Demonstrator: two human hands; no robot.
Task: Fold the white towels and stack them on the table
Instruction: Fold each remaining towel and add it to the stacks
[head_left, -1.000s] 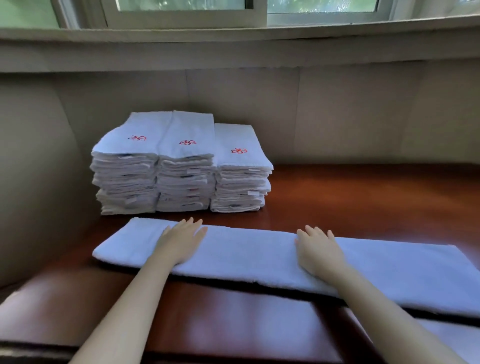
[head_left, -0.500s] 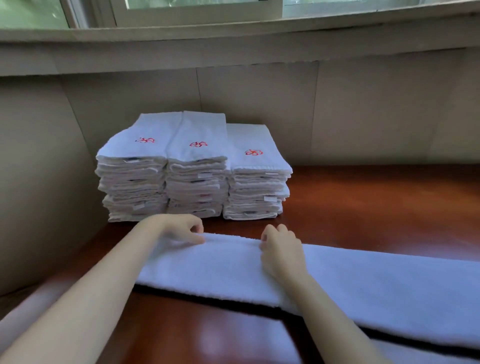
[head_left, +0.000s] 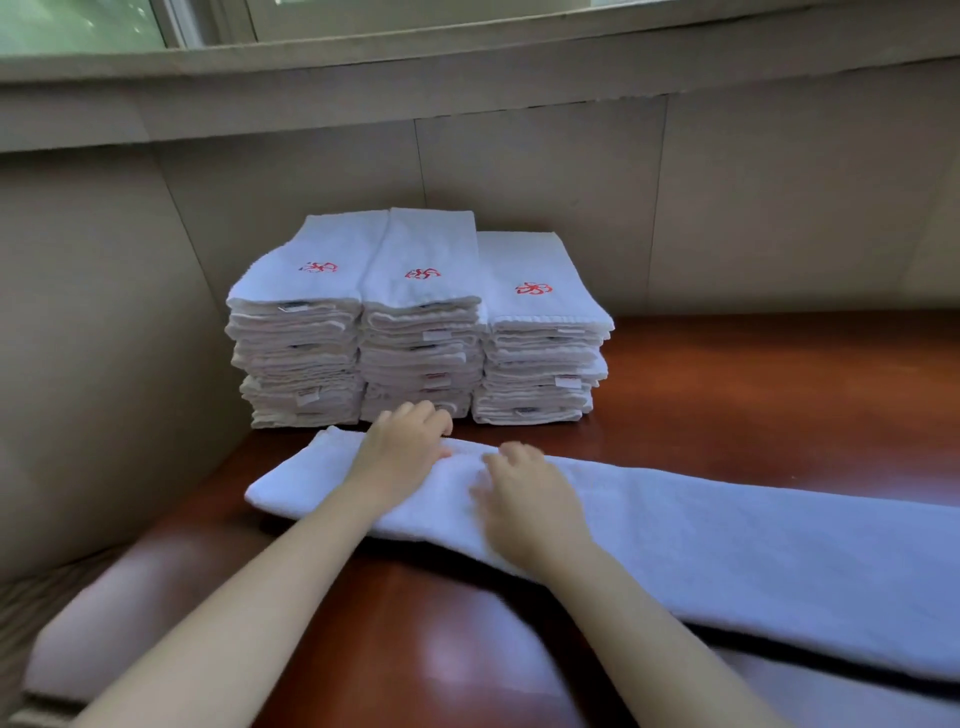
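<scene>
Three stacks (head_left: 421, 312) side by side on the surface (head_left: 753, 374), backed against the wall (head_left: 519, 182). Just before the stacks lies the towel (head_left: 727, 540), left hand (head_left: 402, 457) and right hand (head_left: 524, 493) on its end nearest the stacks.

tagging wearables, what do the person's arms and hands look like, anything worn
The left forearm and right forearm are bare to the frame's edge, no sleeve or cuff in view. The left hand and right hand are bare too: no glove, watch, bracelet or ring shows, though the right hand is blurred.
</scene>
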